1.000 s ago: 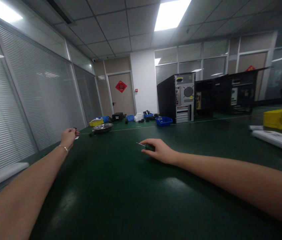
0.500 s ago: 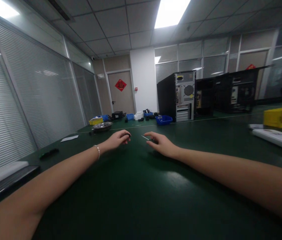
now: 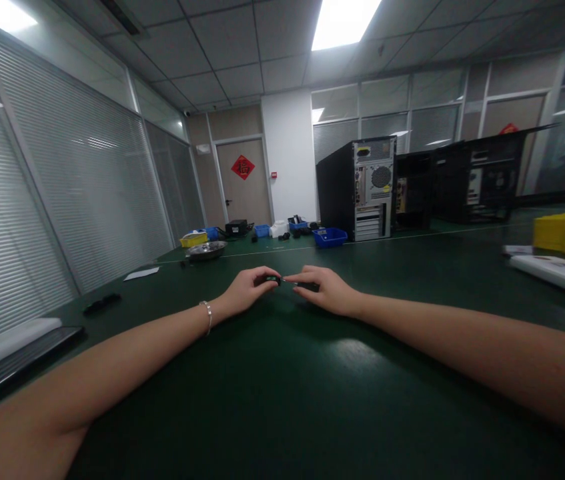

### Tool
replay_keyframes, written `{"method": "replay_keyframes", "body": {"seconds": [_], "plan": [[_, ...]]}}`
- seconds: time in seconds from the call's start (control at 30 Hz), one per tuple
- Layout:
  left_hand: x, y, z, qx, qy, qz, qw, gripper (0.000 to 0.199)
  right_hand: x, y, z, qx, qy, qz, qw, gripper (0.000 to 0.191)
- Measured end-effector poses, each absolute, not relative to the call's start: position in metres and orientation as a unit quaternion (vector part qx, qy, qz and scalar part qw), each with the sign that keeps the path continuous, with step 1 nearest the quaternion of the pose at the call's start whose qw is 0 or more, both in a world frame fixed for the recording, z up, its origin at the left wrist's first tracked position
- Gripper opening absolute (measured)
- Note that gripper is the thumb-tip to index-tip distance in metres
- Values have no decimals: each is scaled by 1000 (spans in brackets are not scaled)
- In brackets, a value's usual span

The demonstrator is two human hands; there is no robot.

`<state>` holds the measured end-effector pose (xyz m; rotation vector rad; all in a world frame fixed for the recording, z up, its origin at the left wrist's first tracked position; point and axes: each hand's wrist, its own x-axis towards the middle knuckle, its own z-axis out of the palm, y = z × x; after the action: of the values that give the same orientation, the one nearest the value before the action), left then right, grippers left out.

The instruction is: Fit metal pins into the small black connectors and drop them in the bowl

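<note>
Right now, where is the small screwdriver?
Centre of the head view: the small screwdriver sits in the right hand, tip meeting the left hand.

Just one head cam here, looking forward and slightly down along the desk [image 3: 282,400] (wide view), toward the computer tower [image 3: 357,190] at the far end.

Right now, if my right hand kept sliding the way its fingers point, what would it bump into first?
The right hand, pinching a thin tool, points leftward at the left hand. It would likely meet the small dark part held in the left fingertips first; they look almost touching, though depth is unclear.
</note>
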<state>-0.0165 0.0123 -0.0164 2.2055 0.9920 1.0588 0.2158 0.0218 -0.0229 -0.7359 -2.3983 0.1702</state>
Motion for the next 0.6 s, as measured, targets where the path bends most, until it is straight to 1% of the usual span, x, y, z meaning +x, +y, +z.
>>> {"method": "replay_keyframes", "body": {"seconds": [0.37, 0.6], "plan": [[-12, 7, -17, 825, 371, 365, 219, 28, 215, 19, -23, -282, -913, 27, 294, 32], [-10, 5, -17, 815, 363, 371, 259, 27, 215, 18, -23, -280, -911, 25, 301, 31]]}}
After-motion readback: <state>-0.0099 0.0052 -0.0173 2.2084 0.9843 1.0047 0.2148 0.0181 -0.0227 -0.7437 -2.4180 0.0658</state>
